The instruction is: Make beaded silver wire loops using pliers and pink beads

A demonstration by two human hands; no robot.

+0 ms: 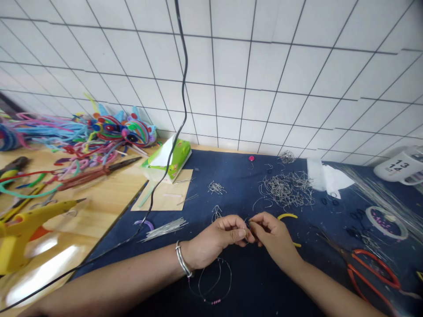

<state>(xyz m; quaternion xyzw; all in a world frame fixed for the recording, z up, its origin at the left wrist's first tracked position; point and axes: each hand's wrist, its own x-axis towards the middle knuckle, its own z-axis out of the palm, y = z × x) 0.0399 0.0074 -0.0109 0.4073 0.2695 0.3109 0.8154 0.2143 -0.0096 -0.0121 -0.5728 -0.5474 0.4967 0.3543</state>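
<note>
Wooden desk, pale and glossy on your left; dark blue cloth over the middle and right. White tiled wall with dark grout lines behind. Black cable hangs in front of the wall and runs down to lower left.

Your left hand: fingers curled in, thumb pressed against them, pinching a thin wire. Your right hand: thumb and index tips together on the same spot, other fingers bent. Hands nearly touching, wire between the fingertips, above the cloth at centre; exact grip points too small to tell.

Silver bracelet, smooth metal, on your left wrist. Below that hand, a fine wire loop with small pink beads; can't tell if it joins the held wire. Beyond your hands, a springy tangled heap of bent metal wires, plus a smaller pile of short metal pieces. Straight silvery strips bundled left of your left hand. Curved yellow handles show past your right hand, partly hidden. Scissors with orange loop handles at right. Fuzzy striped pipe-cleaner figures far left; yellow plastic glue gun nearer you.
</note>
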